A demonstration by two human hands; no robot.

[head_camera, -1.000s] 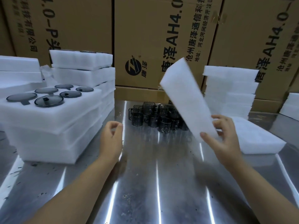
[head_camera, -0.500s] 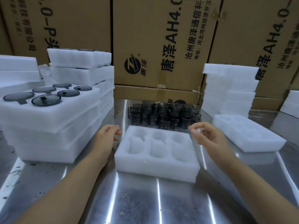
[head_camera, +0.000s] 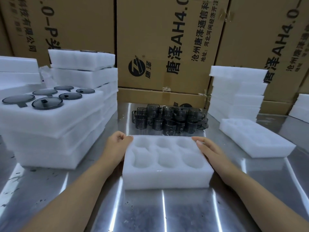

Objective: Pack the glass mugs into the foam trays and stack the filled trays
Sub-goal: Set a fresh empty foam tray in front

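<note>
An empty white foam tray [head_camera: 167,174] with six round pockets lies on the steel table [head_camera: 150,213] in front of me. My left hand [head_camera: 116,145] holds its far left corner with curled fingers. My right hand [head_camera: 212,151] lies with straight fingers against the tray's right edge. Just behind the tray stands a cluster of several dark glass mugs [head_camera: 168,119]. To the left sits a stack of foam trays [head_camera: 50,131]; its top tray holds several dark mugs [head_camera: 47,103].
A second empty foam tray [head_camera: 255,141] lies at the right, with a pile of empty trays [head_camera: 237,91] behind it. More foam stacks [head_camera: 83,72] stand at the back left. Big cardboard cartons [head_camera: 167,39] wall off the table's far side.
My right hand swung a tilted foam tray down flat onto the table. Both hands have since closed in on its two sides, and it sits nearer to me.
</note>
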